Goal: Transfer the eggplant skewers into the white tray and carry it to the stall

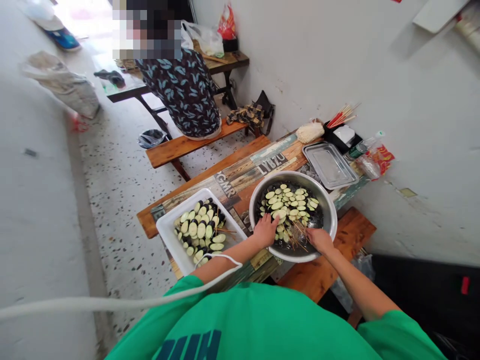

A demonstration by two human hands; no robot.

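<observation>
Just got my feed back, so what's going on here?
A person in green is working at a basin of pale slices. The left hand is at the slices and the right hand is at the thin sticks; how firmly either grips is unclear. A white tub to the left holds more slices, with sticks poking out. Farther off, another person sits on a bench, back turned.

A metal tray (330, 165) lies on the tabletop (242, 197). Right of the tray are a clear bottle (368, 144) and a red packet (384, 158); behind it, a black container (332, 135); off its far left corner, a white bundle (310, 132). Well left of the tray, a person (180, 95) in a leaf-patterned shirt sits on a wooden bench (170, 151) near a bin (152, 138).
</observation>
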